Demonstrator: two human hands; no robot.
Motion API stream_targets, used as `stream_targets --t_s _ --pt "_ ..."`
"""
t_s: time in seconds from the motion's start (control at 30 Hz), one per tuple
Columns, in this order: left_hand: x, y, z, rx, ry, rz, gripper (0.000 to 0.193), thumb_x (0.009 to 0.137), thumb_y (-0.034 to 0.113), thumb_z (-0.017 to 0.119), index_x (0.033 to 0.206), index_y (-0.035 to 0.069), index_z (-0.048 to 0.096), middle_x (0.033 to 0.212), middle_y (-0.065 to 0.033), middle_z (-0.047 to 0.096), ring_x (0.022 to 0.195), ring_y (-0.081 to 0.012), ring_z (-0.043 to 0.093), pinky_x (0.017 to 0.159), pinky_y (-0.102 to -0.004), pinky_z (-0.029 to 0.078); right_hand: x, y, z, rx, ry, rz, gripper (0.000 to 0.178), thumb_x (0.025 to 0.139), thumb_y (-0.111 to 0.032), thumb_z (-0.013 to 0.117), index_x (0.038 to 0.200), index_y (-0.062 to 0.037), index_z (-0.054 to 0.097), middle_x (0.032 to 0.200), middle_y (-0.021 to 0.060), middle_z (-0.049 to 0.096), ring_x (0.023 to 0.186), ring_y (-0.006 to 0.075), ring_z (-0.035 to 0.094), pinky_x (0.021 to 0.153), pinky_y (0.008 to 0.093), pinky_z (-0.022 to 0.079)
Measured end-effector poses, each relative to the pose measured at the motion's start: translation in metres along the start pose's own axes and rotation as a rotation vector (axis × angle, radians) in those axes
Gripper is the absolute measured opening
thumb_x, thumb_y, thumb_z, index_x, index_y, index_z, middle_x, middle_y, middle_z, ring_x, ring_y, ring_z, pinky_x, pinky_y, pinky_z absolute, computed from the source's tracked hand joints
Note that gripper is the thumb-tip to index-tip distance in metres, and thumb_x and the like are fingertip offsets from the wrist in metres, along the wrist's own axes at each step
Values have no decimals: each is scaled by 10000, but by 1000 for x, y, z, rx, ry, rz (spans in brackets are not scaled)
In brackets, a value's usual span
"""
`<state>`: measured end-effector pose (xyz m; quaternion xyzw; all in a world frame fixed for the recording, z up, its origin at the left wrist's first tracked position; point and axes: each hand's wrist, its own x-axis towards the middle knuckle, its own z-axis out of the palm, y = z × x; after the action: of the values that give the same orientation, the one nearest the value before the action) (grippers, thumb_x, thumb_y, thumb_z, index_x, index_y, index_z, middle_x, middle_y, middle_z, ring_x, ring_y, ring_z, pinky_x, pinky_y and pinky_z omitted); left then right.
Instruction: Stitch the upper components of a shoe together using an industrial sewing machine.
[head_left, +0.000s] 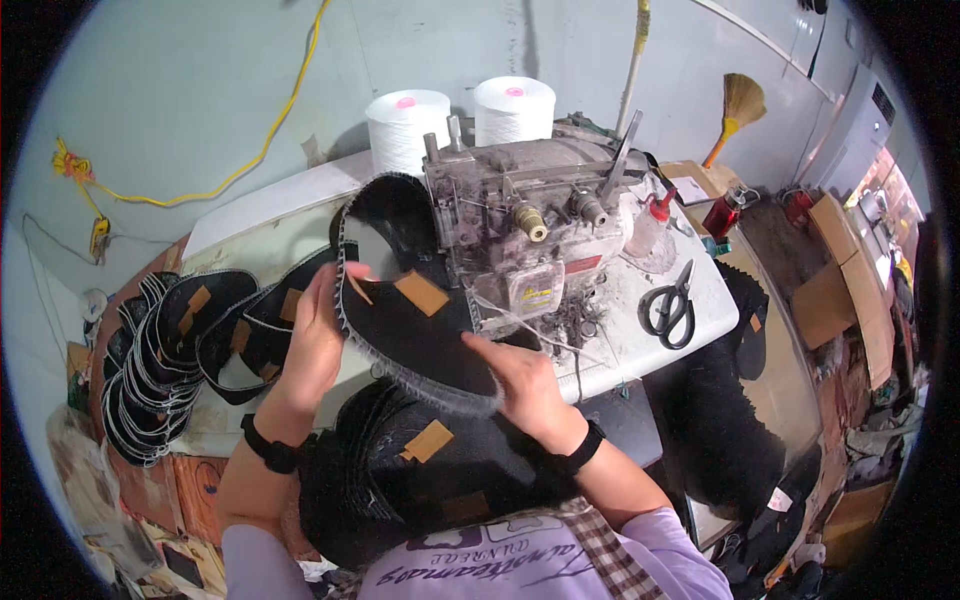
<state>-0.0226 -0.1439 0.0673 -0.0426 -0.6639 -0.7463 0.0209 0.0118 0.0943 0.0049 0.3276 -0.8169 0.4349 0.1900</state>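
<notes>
1 curved black piece is held above the near edge of the worktop, beside the sewing machine. The left grip closes around its left edge; the right grip clasps its lower right. I'd say good handling means light, even tension, keeping that frayed rim unfolded and unsnagged.

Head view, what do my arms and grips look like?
Your left grip and right grip are ungloved hands. The left wristband and right wristband are black, the left one looking broader. Your lilac sleeves stop well short of both.
</notes>
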Motion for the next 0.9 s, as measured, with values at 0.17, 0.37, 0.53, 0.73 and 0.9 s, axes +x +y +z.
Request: stream_targets --t_s 0.17,0.37,0.53,0.73,0.9 --pt "19 7 -8 -309 54 -71 237 958 271 469 1077 75 527 986 -57 604 905 -147 590 792 -298 483 6 1 2 -83 93 -72 423 719 47 596 1135 -28 580 742 139 612 636 289 598 587 369 474" --pt "13 28 -45 -276 87 -27 131 900 96 535 1022 51 514 987 -74 597 876 -218 613 723 -367 544 24 0 8 -196 87 -22 349 741 -17 622 1087 -50 610 623 100 553 556 261 569 520 374 439" --pt "-38 50 -47 141 43 -203 198 880 51 539 1062 -27 537 923 -105 633 734 -215 653 590 -299 566 31 1 2 -222 -12 -67 325 753 -36 598 1076 -61 618 623 98 567 558 268 575 510 375 450" --pt "-81 26 11 264 -123 -352 231 841 62 598 1036 -60 577 927 -124 655 735 -191 658 612 -285 554 21 -1 -4 74 32 101 233 826 -17 579 1057 -28 607 759 112 637 653 192 646 578 305 499" --pt "-40 -5 17 960 -167 532 250 795 172 677 986 21 624 936 -142 633 868 -334 589 788 -396 458 -3 -13 -2 11 -178 109 283 723 -156 730 943 -20 612 834 122 619 780 297 606 709 362 487"
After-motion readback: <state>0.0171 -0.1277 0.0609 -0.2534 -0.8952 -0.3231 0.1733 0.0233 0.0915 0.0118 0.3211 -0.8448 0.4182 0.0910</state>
